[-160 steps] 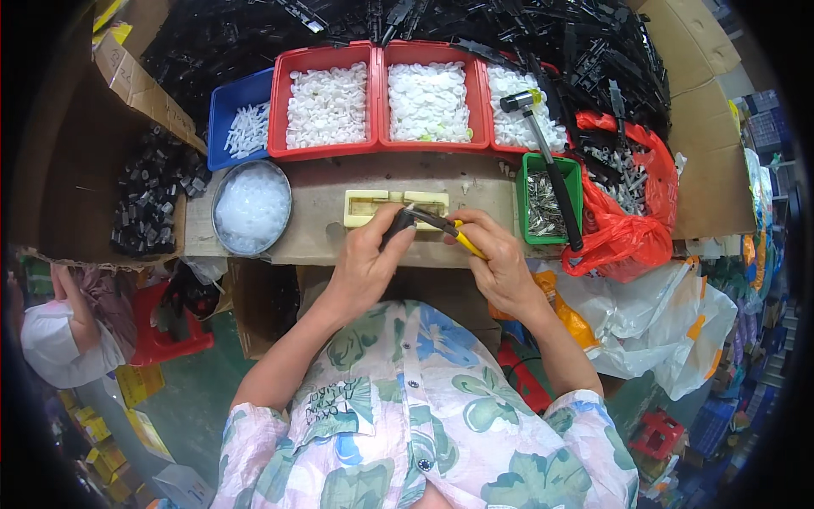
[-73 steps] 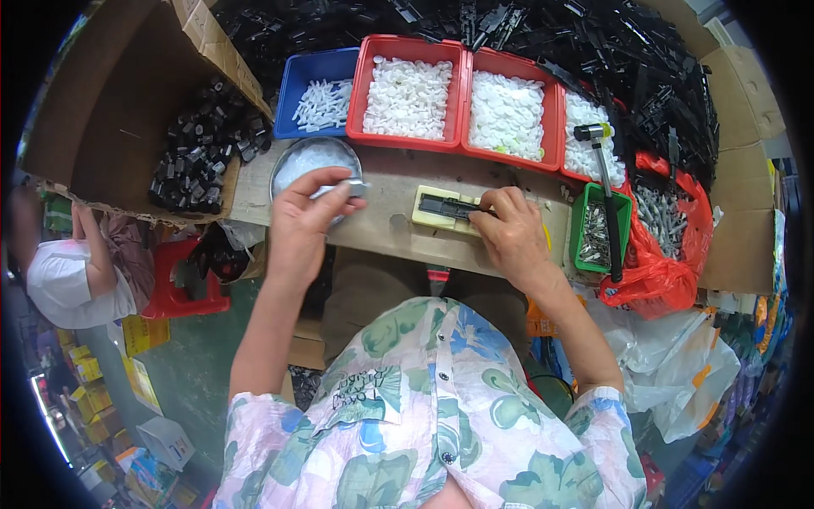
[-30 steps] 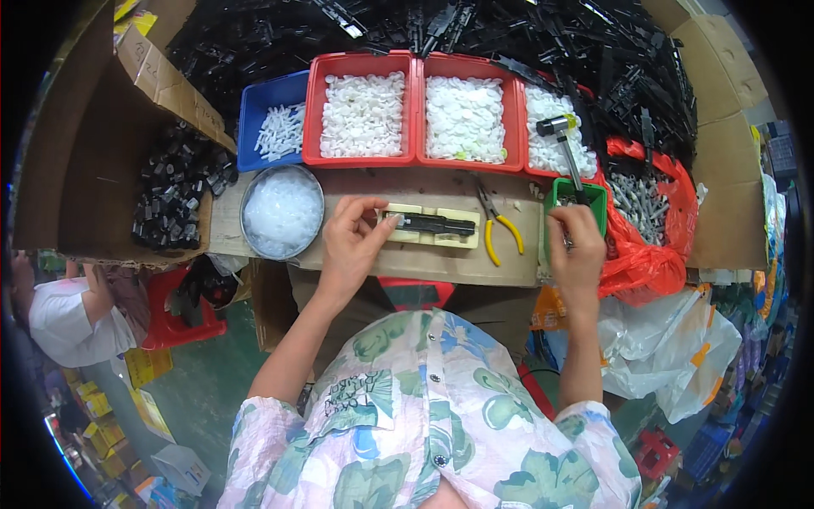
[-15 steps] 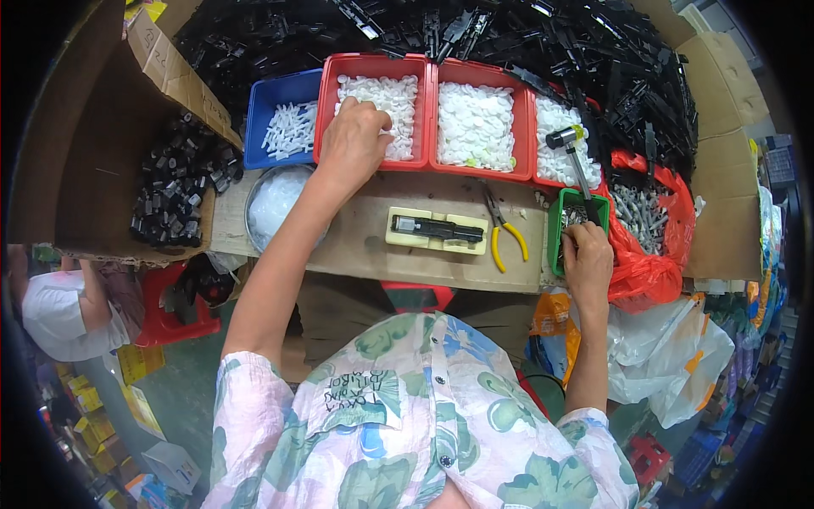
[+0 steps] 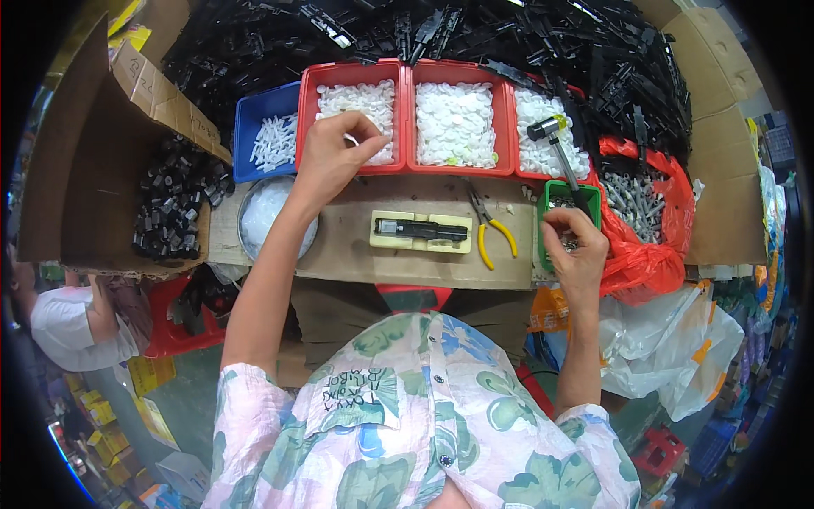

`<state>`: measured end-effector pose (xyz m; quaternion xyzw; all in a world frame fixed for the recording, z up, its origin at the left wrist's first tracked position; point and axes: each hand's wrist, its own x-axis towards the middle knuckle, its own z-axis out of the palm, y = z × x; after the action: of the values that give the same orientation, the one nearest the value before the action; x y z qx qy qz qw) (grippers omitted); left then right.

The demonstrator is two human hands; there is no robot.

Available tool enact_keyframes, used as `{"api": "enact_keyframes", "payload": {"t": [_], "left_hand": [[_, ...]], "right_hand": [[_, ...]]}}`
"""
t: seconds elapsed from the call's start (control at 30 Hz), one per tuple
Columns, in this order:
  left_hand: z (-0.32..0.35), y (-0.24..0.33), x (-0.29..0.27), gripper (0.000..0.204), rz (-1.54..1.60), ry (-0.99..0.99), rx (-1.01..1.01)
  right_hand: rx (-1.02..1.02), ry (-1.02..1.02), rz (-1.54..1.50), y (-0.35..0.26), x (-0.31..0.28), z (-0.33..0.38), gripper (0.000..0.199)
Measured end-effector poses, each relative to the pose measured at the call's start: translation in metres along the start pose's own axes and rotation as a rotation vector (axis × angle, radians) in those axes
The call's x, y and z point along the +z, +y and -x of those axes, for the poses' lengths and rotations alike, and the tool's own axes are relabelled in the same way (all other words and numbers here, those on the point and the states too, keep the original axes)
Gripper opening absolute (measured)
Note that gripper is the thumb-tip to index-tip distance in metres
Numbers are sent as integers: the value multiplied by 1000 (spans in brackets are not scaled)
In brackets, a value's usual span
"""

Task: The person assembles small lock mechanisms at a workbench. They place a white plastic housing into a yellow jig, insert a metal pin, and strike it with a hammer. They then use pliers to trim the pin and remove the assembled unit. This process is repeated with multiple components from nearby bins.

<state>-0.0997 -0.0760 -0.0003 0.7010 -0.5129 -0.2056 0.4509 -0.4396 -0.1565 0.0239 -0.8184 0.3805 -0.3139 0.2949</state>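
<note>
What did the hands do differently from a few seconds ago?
The left hand left the black part on the yellow holder and reached up to the red tray, pinching a small white piece. The right hand let go of the yellow pliers and moved right to the green bin. Trays, holder and hammer stayed put.

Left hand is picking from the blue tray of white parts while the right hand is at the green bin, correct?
Not quite. In the head view the left hand is over the leftmost red tray of white parts, not the blue tray. The right hand is at the green bin.
</note>
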Motion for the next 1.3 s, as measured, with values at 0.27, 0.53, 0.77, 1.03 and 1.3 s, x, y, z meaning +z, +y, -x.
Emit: {"api": "enact_keyframes", "payload": {"t": [0.27, 0.53, 0.77, 1.03, 1.3], "left_hand": [[71, 11, 38, 14, 1400, -230, -491], [106, 14, 63, 12, 1682, -269, -557], [108, 17, 61, 12, 1661, -299, -560], [114, 31, 63, 16, 1637, -205, -545], [128, 33, 63, 29, 1330, -154, -474]], "right_hand": [[26, -190, -571, -54, 63, -16, 13], [86, -210, -815, -68, 90, -12, 8], [14, -242, -705, -66, 87, -11, 8], [12, -125, -554, -66, 82, 2, 9], [-129, -186, -526, -58, 84, 11, 8]]}}
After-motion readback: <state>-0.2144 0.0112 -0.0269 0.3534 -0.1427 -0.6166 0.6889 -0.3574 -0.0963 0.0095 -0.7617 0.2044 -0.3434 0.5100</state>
